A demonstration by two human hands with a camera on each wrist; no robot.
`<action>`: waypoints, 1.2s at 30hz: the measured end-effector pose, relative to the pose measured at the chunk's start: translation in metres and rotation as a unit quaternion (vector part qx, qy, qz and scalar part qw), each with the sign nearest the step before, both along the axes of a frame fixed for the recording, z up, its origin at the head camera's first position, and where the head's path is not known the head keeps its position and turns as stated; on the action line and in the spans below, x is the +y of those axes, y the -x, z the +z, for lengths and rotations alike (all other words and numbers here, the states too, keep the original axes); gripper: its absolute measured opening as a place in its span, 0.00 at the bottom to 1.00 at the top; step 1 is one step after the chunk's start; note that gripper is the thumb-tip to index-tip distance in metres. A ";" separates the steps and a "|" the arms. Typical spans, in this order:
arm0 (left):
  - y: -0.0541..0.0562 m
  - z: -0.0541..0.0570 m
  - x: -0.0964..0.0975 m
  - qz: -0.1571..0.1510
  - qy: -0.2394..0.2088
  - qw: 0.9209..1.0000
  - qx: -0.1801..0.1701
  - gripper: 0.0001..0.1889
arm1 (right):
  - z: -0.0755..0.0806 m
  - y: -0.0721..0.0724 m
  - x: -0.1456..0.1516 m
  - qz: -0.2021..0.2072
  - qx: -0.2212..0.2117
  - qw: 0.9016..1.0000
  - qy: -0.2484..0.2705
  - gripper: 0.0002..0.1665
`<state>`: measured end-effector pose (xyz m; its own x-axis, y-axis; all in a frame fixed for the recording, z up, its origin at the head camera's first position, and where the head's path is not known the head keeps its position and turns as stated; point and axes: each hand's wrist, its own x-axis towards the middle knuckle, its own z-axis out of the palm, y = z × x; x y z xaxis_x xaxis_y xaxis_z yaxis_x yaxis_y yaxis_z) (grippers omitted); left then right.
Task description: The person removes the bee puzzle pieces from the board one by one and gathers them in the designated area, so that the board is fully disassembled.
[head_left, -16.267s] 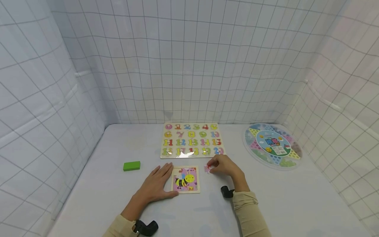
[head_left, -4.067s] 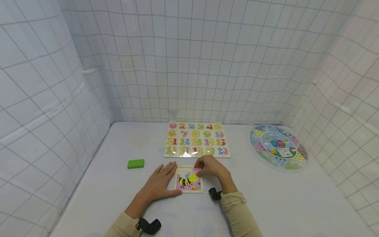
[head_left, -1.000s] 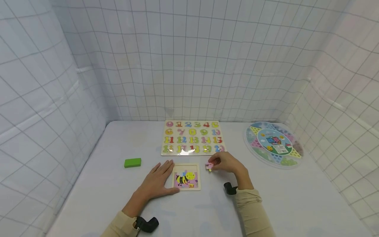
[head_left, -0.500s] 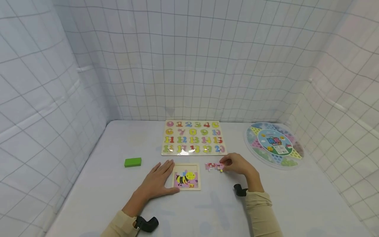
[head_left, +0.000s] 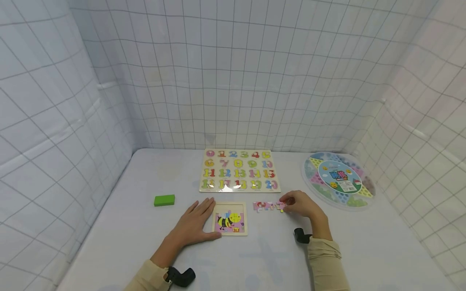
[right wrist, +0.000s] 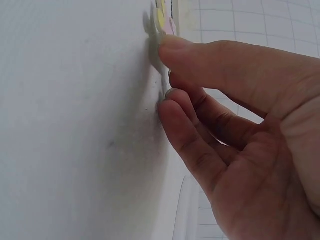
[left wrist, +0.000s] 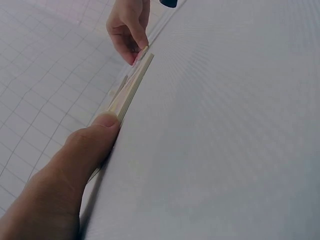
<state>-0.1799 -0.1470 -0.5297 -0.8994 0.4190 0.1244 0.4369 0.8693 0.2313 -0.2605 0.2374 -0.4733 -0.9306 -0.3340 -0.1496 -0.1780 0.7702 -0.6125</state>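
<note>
A small wooden bee jigsaw puzzle (head_left: 230,223) lies flat on the white table, its tray's top strip bare. My left hand (head_left: 194,226) rests along its left edge with fingers straight; in the left wrist view the thumb (left wrist: 102,130) touches the frame's edge. To the right of the tray, several pink puzzle pieces (head_left: 263,205) lie in a row. My right hand (head_left: 301,205) pinches the puzzle piece (head_left: 282,207) at the row's right end between thumb and fingers. The right wrist view shows only a yellow and pink bit of it (right wrist: 161,19) past the thumb.
Behind the tray lies a number board (head_left: 239,169) with a shiny surface. A round game board (head_left: 338,180) in clear wrap is at the back right. On the left sits a green block (head_left: 164,200). Gridded white cloth walls (head_left: 233,81) surround the table.
The tray's top-row pieces have come out and now lie to its right. Over the last second my right hand has moved right with a piece along the row. My left hand has stayed put.
</note>
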 end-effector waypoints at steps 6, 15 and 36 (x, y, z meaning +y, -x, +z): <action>-0.001 0.002 0.000 0.002 0.000 1.000 -0.011 0.56 | -0.002 0.000 -0.001 0.001 -0.005 1.000 -0.002 0.14; -0.001 0.004 0.000 0.002 0.003 1.000 -0.015 0.56 | -0.003 0.003 -0.005 0.006 0.001 1.000 0.002 0.15; 0.000 0.003 0.000 -0.001 0.002 1.000 -0.016 0.56 | 0.002 0.000 -0.008 -0.004 -0.001 1.000 0.006 0.19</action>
